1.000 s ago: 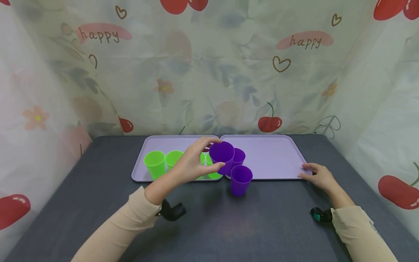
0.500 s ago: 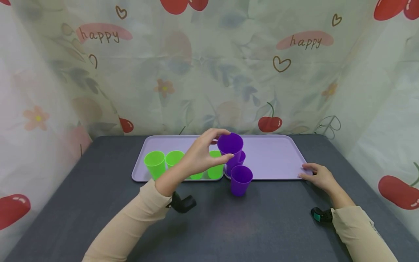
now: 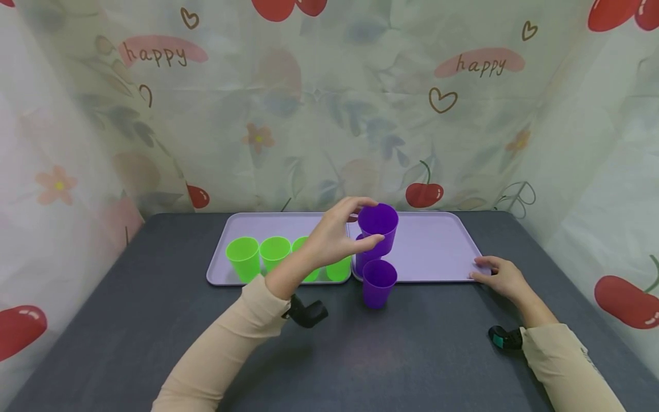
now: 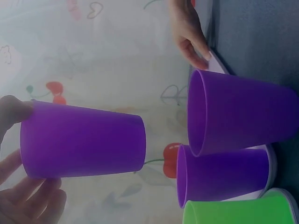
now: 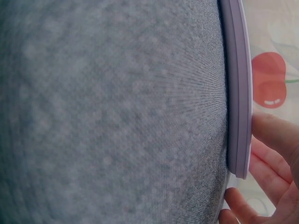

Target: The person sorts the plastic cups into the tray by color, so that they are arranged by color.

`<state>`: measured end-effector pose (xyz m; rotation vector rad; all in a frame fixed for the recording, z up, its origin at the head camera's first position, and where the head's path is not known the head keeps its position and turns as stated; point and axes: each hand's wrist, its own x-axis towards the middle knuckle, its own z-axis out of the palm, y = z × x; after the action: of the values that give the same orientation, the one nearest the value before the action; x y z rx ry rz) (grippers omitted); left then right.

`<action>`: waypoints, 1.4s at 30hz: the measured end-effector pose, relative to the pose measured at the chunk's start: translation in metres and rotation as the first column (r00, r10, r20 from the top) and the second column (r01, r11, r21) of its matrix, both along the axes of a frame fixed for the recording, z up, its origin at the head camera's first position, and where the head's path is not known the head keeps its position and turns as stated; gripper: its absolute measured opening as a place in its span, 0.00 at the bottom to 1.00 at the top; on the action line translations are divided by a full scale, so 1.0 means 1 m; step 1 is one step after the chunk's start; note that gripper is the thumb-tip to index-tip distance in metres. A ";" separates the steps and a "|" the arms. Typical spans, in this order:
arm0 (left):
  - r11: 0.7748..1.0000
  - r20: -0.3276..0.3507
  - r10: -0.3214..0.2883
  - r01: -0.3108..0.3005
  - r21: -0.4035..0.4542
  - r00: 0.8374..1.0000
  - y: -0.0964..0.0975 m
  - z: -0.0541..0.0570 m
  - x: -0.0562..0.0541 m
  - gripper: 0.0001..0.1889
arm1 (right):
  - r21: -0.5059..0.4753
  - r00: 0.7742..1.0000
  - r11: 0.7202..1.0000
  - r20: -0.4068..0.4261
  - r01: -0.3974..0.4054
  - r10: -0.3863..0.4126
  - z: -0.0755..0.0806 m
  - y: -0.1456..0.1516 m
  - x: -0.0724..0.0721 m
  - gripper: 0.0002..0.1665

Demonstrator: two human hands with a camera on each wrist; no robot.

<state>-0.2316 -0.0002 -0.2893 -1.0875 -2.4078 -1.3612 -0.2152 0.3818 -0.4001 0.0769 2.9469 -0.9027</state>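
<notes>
My left hand (image 3: pixel 333 236) grips a purple cup (image 4: pixel 86 140) near its rim, thumb on one side and fingers on the other. The cup is held upright in the air over the right lilac tray (image 3: pixel 429 249). Behind my left thumb, a second purple cup (image 3: pixel 364 262) stands at that tray's left end, partly hidden. A third purple cup (image 3: pixel 378 286) stands on the table just in front of the tray. My right hand (image 3: pixel 501 278) holds the tray's near right corner between thumb and fingers, its thumb at the rim (image 5: pixel 240 116).
A left lilac tray (image 3: pixel 218 269) adjoins the right one and bears a row of several green cups (image 3: pixel 244 260), partly covered by my left arm. Dark grey cloth (image 3: pixel 412 349) covers the table. A patterned curtain (image 3: pixel 329 114) hangs behind and at both sides.
My left hand has carried the purple cup rightward and slightly up, uncovering more green cups. My right hand stays at the tray corner.
</notes>
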 end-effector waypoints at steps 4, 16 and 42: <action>1.000 0.010 -0.005 0.005 0.013 1.000 0.007 -0.001 -0.003 0.26 | -0.005 1.000 1.000 0.003 0.001 -0.001 0.000 0.000 0.000 0.33; 1.000 0.040 -0.007 0.008 -0.019 0.999 0.027 -0.007 -0.015 0.26 | -0.004 1.000 1.000 -0.003 -0.005 0.005 0.000 0.000 0.000 0.33; 0.949 -0.020 -0.037 0.029 -0.313 0.999 0.061 -0.038 -0.039 0.28 | 0.005 1.000 1.000 0.010 -0.005 0.005 0.000 0.000 0.000 0.34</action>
<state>-0.2701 0.0608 -0.3274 -1.2116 -2.6599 -0.9859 -0.2149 0.3819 -0.4000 0.0744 2.9391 -0.8921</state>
